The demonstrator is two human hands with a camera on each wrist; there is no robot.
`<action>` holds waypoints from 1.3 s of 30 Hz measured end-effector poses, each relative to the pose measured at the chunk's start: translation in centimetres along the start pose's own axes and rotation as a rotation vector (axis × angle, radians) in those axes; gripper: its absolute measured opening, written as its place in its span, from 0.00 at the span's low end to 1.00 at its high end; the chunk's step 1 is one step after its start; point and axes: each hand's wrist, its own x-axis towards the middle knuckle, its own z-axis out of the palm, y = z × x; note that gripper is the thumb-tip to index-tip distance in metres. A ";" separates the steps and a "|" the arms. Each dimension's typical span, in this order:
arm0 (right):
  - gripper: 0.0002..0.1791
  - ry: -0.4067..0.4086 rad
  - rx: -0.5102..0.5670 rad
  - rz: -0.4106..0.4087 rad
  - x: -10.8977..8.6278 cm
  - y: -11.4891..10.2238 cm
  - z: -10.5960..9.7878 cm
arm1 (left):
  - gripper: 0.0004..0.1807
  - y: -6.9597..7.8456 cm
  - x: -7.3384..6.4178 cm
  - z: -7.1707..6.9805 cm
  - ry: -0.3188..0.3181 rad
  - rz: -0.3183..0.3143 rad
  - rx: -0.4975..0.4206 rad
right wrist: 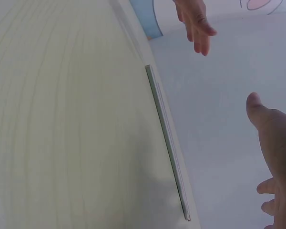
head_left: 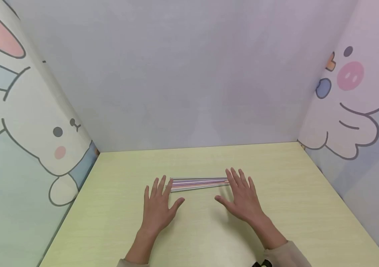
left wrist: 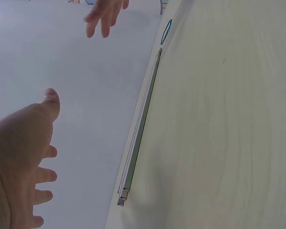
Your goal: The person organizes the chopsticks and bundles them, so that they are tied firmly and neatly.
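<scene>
A row of slim, straight sticks (head_left: 199, 183) in purple, pink, white and grey lies side by side across the table. The row is wider at its left end and narrows to the right. My left hand (head_left: 157, 207) is held over the left end, fingers spread and thumb out. Over the right end my right hand (head_left: 244, 198) is spread the same way, hiding the tips there. Both palms face down and grip nothing. In the left wrist view, the sticks (left wrist: 142, 126) show square near ends, and the hands appear raised above the table.
The pale wood-grain table (head_left: 122, 230) meets a plain grey-white back wall (head_left: 189, 85). Side panels carry a cartoon rabbit (head_left: 36, 129) at left and a cartoon pig (head_left: 359, 96) at right. A thin blue ring (left wrist: 162, 38) shows beyond the sticks' far end in the left wrist view.
</scene>
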 end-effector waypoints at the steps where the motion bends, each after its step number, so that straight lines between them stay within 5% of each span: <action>1: 0.55 0.006 -0.002 -0.004 0.1 0.0 0.0 | 0.44 0.0 0.0 0.0 -0.001 0.000 0.003; 39: 0.48 0.012 0.018 -0.094 2.4 0.4 2.2 | 0.44 -0.9 1.9 1.5 -0.045 0.000 0.024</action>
